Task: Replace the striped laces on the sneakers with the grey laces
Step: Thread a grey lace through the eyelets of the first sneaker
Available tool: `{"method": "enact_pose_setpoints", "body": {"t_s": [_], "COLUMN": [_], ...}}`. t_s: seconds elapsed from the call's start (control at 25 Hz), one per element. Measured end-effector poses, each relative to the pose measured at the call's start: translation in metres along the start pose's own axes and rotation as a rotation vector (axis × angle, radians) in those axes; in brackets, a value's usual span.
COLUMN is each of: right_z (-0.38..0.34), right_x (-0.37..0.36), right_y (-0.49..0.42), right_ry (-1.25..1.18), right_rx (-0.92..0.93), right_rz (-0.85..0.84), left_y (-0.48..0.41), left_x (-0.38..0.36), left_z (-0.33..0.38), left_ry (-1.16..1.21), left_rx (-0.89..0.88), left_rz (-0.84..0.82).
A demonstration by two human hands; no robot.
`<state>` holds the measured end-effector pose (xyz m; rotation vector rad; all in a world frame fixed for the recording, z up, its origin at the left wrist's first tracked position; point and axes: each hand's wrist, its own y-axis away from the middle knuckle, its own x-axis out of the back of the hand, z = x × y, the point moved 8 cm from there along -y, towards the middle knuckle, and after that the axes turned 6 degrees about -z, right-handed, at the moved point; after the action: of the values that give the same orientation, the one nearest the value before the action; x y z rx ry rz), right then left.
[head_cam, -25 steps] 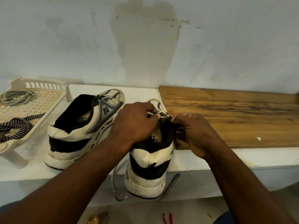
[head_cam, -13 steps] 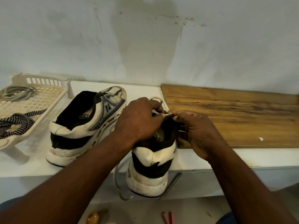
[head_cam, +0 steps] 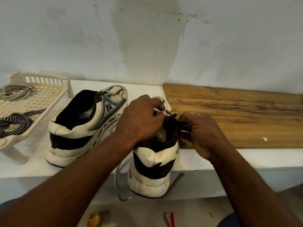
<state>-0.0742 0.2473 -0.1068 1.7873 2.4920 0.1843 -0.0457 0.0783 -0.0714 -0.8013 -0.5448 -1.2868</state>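
Your left hand (head_cam: 141,118) pinches the lace (head_cam: 157,109) tip. Your right hand (head_cam: 201,131) grips the shoe (head_cam: 152,161) at 6 o'clock. Its heel hangs off the edge, so a hard pull may drop it.

Grained wooden board (head_cam: 237,115), latticed plastic tray (head_cam: 41,99)

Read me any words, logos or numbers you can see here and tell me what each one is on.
"N": logo on the side of the sneaker beside the tray.
Too blurred to read: the upside-down insole label inside that sneaker.
Unreadable: the insole print inside the held sneaker, partly hidden by the left hand.
Nothing else carries text.
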Motion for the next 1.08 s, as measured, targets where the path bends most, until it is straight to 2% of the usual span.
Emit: {"method": "enact_pose_setpoints", "body": {"t_s": [0.4, 0.84, 1.0, 1.08], "right_z": [-0.002, 0.006, 0.009, 0.011], "right_x": [-0.001, -0.006, -0.007, 0.004], "right_y": [0.002, -0.004, -0.007, -0.01], "right_ry": [0.009, 0.029, 0.174, 0.166], "right_rx": [0.028, -0.013, 0.002, -0.026], "right_rz": [0.018, -0.09, -0.024, 0.104], "left_y": [0.0, -0.001, -0.001, 0.0], "left_x": [-0.003, -0.006, -0.006, -0.005], "left_z": [0.005, 0.001, 0.003, 0.004], "left_ry": [-0.044, -0.104, -0.135, -0.176], "left_rx": [-0.004, 0.001, -0.012, -0.032], "left_rz": [-0.029, -0.031, -0.047, -0.061]}}
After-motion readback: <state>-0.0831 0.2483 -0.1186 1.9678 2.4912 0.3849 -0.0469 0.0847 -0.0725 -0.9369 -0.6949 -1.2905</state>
